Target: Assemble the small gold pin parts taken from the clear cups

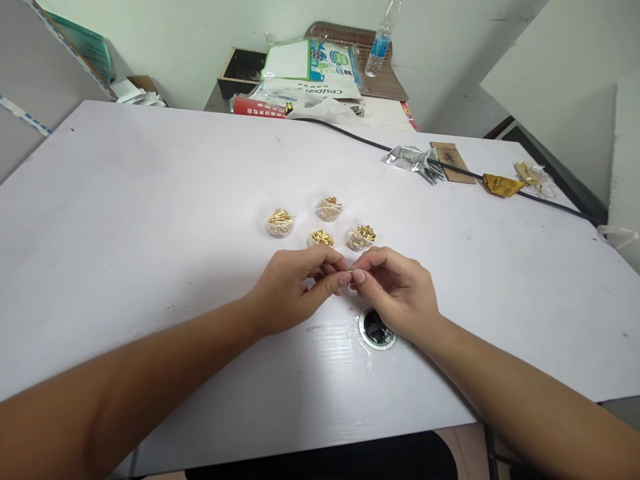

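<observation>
My left hand point(295, 283) and my right hand point(400, 287) meet at the fingertips over the white table. Both pinch a tiny gold-coloured metal pin point(350, 271), mostly covered by fingers. Just beyond them stand several small clear cups of gold metal parts. The left cup point(280, 224) holds longer thin pins, and the back cup point(329, 209) is heaped with small pieces. Short pieces fill the right cup point(361, 237). The front cup point(321, 238) is partly hidden behind my left hand.
A round black cable hole point(377, 328) with a metal rim lies by my right wrist. A black cable point(350, 133) crosses the table's back, near silver foil point(413, 160), brown cardboard point(453, 162) and gold foil point(503, 185). Behind stand a water bottle point(380, 47) and a black box point(240, 72).
</observation>
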A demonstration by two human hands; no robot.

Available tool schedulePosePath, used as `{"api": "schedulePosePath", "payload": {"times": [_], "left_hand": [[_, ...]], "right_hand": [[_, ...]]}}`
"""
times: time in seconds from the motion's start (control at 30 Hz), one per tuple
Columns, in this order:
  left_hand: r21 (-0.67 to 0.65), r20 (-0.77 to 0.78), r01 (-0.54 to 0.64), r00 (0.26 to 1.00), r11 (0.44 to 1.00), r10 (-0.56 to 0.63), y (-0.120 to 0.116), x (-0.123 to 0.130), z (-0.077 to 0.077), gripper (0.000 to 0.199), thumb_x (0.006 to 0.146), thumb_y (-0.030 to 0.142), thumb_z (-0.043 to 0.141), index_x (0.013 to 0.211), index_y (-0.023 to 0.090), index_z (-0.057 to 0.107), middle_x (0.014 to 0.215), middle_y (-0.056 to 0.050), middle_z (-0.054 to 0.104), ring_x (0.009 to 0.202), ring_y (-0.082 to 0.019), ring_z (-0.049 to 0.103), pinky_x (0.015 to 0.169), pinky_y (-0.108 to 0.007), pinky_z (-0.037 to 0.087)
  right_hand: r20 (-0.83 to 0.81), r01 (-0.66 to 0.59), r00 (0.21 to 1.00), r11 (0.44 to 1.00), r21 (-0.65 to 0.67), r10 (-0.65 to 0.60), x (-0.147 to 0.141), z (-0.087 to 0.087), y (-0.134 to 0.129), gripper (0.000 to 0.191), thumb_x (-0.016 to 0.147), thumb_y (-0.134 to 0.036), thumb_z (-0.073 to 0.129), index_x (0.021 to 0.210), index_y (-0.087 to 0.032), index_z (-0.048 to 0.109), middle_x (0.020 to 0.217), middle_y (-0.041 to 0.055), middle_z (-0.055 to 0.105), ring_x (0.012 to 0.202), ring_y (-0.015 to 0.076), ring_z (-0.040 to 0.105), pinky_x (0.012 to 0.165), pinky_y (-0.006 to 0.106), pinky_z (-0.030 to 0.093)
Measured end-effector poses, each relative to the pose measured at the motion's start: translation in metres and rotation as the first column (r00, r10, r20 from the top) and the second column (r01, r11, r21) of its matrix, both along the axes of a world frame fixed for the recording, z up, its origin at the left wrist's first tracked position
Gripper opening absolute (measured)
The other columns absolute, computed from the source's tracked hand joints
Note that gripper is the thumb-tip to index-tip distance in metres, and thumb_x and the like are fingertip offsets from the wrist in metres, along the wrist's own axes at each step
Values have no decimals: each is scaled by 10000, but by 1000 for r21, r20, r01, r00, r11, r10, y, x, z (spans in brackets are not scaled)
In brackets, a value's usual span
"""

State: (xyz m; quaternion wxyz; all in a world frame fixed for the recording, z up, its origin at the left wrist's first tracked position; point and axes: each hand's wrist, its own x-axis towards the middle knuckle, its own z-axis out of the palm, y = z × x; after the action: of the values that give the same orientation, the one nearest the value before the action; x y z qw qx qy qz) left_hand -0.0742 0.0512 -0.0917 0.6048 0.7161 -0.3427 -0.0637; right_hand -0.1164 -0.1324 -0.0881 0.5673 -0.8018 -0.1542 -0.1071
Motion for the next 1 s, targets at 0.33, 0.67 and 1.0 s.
{"api": "schedulePosePath", "payload": {"times": [0.33,0.67,1.0], "left_hand": [[163,191,-57,981,985,25,2,1,0,143,939,190,511,811,160,567,637,27,634,536,-60,550,511,-171,437],[71,-202,128,973,989,-111,4,2,3,172,923,252,500,803,143,557,679,-33,652,617,-131,629,567,-254,531],[-55,-374,211,902,976,-216,4,6,6,104,880,150,542,790,126,588,695,-11,646,634,-96,623,592,-215,529]], "right_hand": [[-44,-24,999,1000,-2,24,0,0,0,48,906,-198,623,863,-177,621,727,19,684,611,130,647,535,250,527],[-11,-23,1000,1000,5,23,1,-4,-3,34,908,-165,630,905,-176,662,785,43,704,667,154,671,586,300,572],[140,-62,988,998,-18,64,3,-3,-3,110,894,-97,618,903,-195,668,805,44,712,689,160,680,584,296,568]]}}
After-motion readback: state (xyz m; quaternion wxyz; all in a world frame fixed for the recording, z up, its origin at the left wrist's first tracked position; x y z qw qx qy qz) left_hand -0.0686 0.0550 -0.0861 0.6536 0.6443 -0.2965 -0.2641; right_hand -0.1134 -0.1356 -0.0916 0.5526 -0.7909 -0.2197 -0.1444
